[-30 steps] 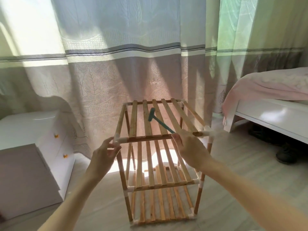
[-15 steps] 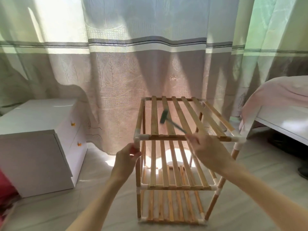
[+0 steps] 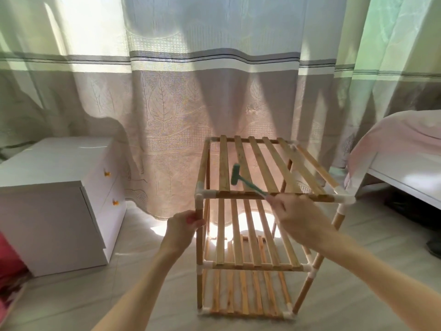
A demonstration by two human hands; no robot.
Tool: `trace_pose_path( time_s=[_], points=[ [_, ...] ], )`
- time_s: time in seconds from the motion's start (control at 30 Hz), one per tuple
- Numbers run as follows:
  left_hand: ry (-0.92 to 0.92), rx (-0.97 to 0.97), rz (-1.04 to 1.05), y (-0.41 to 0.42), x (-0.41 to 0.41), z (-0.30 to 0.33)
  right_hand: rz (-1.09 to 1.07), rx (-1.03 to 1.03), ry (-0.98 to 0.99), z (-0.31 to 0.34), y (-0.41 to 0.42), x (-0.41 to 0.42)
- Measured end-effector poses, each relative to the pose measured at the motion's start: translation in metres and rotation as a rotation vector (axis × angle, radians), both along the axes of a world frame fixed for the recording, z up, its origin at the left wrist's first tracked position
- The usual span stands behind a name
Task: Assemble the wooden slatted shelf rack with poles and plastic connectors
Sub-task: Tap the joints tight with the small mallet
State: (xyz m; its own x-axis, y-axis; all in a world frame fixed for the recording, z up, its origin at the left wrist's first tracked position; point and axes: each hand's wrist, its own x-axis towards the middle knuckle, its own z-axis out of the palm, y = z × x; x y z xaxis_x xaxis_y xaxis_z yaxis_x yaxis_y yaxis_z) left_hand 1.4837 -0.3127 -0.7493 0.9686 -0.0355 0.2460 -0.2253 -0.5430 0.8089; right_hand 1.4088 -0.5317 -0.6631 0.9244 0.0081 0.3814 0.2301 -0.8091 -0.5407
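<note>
Left hand (image 3: 185,223) grips front-left pole (image 3: 198,225); right hand (image 3: 294,215) holds green mallet (image 3: 245,182) over top shelf (image 3: 260,168). Step: seating joints. Next: strike connector (image 3: 202,194) squarely.

Both forearms bare; no sleeves, rings or watch visible.

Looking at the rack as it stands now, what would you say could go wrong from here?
1. The right hand holds the small green mallet by the very end of its handle, above the top shelf; a loose swing might miss a connector and mark a slat.
2. The left hand grips the front left pole just under the corner connector; a strike there could catch the fingers.
3. Only one hand steadies the rack, so it may shift on the smooth floor.
</note>
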Motion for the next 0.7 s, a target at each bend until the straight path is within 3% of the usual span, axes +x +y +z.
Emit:
trace_pose_path(
  time_s=[0.07,0.2,0.33,0.53,0.63,0.7],
  points=[
    [-0.005,0.001,-0.007,-0.001,0.001,0.001,0.005,0.15,-0.15,0.012,-0.002,0.004],
    [0.001,0.018,-0.023,-0.003,-0.003,0.0,-0.022,0.037,0.164,0.001,0.001,0.0],
    [0.03,0.015,-0.042,-0.003,-0.003,0.001,0.025,0.193,-0.045,0.025,0.009,0.015],
    [0.045,0.016,-0.058,-0.005,-0.008,0.0,-0.039,0.21,-0.368,0.048,0.039,0.041],
    [0.074,-0.006,-0.061,-0.005,-0.009,-0.001,0.01,0.006,0.081,0.013,0.049,0.036],
    [0.08,-0.009,-0.076,-0.006,-0.009,-0.002,0.009,0.034,0.131,0.014,0.043,0.039]
  ],
)
